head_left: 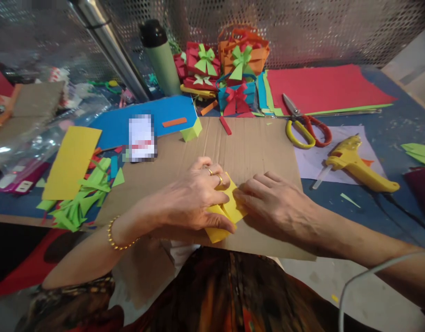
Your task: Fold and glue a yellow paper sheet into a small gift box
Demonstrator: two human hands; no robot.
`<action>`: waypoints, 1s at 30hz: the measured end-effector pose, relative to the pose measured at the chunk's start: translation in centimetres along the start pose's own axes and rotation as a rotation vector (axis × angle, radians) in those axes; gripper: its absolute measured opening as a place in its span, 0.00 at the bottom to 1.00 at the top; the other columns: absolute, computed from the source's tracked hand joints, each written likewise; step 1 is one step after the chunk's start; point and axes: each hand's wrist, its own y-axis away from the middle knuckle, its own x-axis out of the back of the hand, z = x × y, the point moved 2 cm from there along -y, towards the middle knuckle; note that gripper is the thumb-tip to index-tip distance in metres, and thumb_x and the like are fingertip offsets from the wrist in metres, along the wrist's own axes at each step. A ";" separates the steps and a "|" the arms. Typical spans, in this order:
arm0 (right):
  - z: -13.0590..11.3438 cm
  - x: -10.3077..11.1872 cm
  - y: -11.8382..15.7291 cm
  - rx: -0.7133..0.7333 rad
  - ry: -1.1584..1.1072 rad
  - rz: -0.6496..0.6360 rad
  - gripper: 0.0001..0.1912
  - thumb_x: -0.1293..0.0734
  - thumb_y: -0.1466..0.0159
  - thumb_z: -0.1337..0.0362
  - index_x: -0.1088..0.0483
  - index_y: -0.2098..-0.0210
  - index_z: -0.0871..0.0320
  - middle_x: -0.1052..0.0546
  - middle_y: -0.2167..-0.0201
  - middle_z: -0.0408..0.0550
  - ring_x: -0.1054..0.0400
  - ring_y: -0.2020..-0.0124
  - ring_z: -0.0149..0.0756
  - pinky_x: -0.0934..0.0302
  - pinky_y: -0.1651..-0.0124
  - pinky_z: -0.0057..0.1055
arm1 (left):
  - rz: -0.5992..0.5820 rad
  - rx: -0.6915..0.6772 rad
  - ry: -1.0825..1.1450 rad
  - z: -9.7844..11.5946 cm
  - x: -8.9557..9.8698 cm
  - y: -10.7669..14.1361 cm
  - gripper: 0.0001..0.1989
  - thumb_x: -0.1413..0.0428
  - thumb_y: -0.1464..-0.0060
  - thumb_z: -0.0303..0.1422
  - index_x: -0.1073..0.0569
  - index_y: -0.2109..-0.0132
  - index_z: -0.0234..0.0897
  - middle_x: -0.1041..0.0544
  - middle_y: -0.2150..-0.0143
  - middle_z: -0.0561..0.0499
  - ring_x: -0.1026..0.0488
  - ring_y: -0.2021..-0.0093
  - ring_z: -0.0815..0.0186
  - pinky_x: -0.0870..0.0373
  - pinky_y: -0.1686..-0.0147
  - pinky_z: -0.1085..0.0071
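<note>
A folded piece of yellow paper (237, 206) lies on the cardboard sheet (254, 143) near the table's front edge. My left hand (194, 198), with rings and a beaded bracelet, is closed over its left part, the thumb lying across the paper. On the right side, the curled fingers of my right hand (274, 203) press on the same paper. Both hands hide much of it, including its far edge. A small light-green folded paper piece (192, 131) and a red strip (225, 125) lie farther back on the cardboard.
Scissors (300, 124) and a yellow glue gun (361, 163) lie at right, beside red paper sheets (323, 87). Small decorated paper baskets (236, 94) and a green bottle (161, 60) stand behind. Left are green scraps (82, 198), a yellow sheet (72, 161) and a blue sheet (118, 117).
</note>
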 end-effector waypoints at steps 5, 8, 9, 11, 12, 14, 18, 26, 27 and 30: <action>0.7 0.8 0.1 0.023 0.027 0.099 0.10 0.39 0.28 0.67 0.26 0.58 0.62 0.25 0.66 0.50 0.35 0.66 0.39 0.44 0.63 0.37 | 0.028 -0.001 0.030 -0.5 -0.1 0.3 0.27 0.46 0.37 0.57 0.15 0.58 0.40 0.19 0.53 0.43 0.28 0.51 0.55 0.41 0.44 0.55; 1.1 1.4 0.2 0.061 0.034 0.133 0.11 0.39 0.27 0.69 0.26 0.60 0.61 0.24 0.67 0.50 0.35 0.67 0.38 0.43 0.64 0.35 | 0.041 -0.001 0.023 -0.6 -0.4 0.5 0.27 0.47 0.37 0.57 0.16 0.57 0.40 0.19 0.53 0.42 0.28 0.52 0.55 0.40 0.45 0.54; 1.1 1.5 0.2 0.076 0.020 0.130 0.10 0.39 0.27 0.68 0.26 0.61 0.61 0.24 0.66 0.50 0.34 0.67 0.38 0.42 0.64 0.35 | 0.042 -0.001 0.020 -0.6 -0.4 0.5 0.27 0.47 0.37 0.57 0.16 0.56 0.40 0.19 0.53 0.42 0.27 0.52 0.55 0.39 0.45 0.54; 1.0 1.5 0.1 0.113 -0.006 0.108 0.10 0.39 0.27 0.66 0.26 0.61 0.60 0.24 0.67 0.50 0.34 0.66 0.38 0.42 0.64 0.36 | 0.046 -0.005 0.013 -0.5 -0.5 0.5 0.28 0.47 0.36 0.58 0.16 0.56 0.39 0.19 0.54 0.42 0.27 0.53 0.54 0.39 0.46 0.54; 0.9 1.5 0.0 0.131 -0.011 0.102 0.10 0.39 0.27 0.66 0.26 0.61 0.60 0.24 0.67 0.50 0.34 0.66 0.38 0.42 0.64 0.36 | 0.049 -0.007 0.010 -0.5 -0.5 0.5 0.28 0.47 0.36 0.58 0.16 0.56 0.39 0.19 0.54 0.42 0.27 0.53 0.54 0.39 0.46 0.54; 1.0 1.4 -0.2 0.149 -0.002 0.121 0.12 0.40 0.26 0.66 0.26 0.61 0.60 0.24 0.67 0.51 0.34 0.66 0.39 0.42 0.65 0.37 | 0.053 -0.005 0.006 -0.5 -0.5 0.6 0.28 0.47 0.36 0.58 0.16 0.56 0.39 0.19 0.54 0.41 0.27 0.52 0.53 0.38 0.46 0.53; 1.7 1.2 -0.5 0.066 -0.008 0.190 0.11 0.41 0.27 0.69 0.26 0.60 0.59 0.23 0.66 0.51 0.33 0.67 0.37 0.41 0.64 0.36 | 0.051 -0.001 0.009 -0.3 -0.4 0.6 0.29 0.48 0.36 0.58 0.16 0.56 0.38 0.19 0.54 0.41 0.26 0.53 0.53 0.38 0.46 0.53; 1.8 0.3 -0.2 0.021 -0.051 0.056 0.13 0.41 0.27 0.67 0.26 0.51 0.59 0.21 0.60 0.54 0.32 0.62 0.41 0.40 0.61 0.39 | 0.039 0.022 0.016 -0.2 -0.3 0.5 0.31 0.49 0.36 0.59 0.16 0.58 0.37 0.19 0.55 0.40 0.26 0.53 0.53 0.38 0.46 0.53; 1.7 0.2 -0.2 0.036 -0.034 0.049 0.13 0.40 0.28 0.66 0.25 0.51 0.59 0.21 0.60 0.54 0.33 0.62 0.41 0.41 0.61 0.39 | 0.037 0.023 0.019 -0.2 -0.3 0.5 0.31 0.50 0.36 0.59 0.16 0.58 0.37 0.19 0.56 0.40 0.26 0.52 0.53 0.38 0.46 0.53; 1.6 -0.1 -0.2 0.047 -0.005 0.064 0.12 0.39 0.28 0.66 0.25 0.53 0.60 0.22 0.61 0.54 0.35 0.63 0.41 0.43 0.61 0.38 | 0.030 0.026 0.025 -0.1 -0.3 0.5 0.31 0.51 0.35 0.58 0.17 0.56 0.36 0.19 0.56 0.40 0.25 0.52 0.52 0.38 0.46 0.53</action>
